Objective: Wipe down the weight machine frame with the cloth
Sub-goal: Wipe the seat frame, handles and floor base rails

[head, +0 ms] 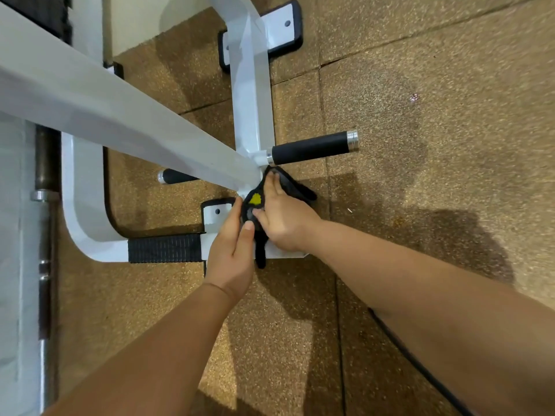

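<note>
The weight machine's white steel frame (pixel 250 94) runs down the middle of the view, and a long white beam (pixel 90 106) slants across from the left. A black cloth (pixel 289 184) with a yellow patch lies against the frame's low joint. My right hand (pixel 283 219) presses on the cloth with fingers stretched over it. My left hand (pixel 232 250) touches the cloth's near edge, thumb on the fabric. A strip of cloth hangs down between both hands.
Two black foam pegs stick out of the frame, one to the right (pixel 312 147) and one to the left (pixel 177 176). A black ribbed foot pad (pixel 165 250) sits on the curved base tube. Speckled brown rubber floor tiles (pixel 420 130) spread to the right.
</note>
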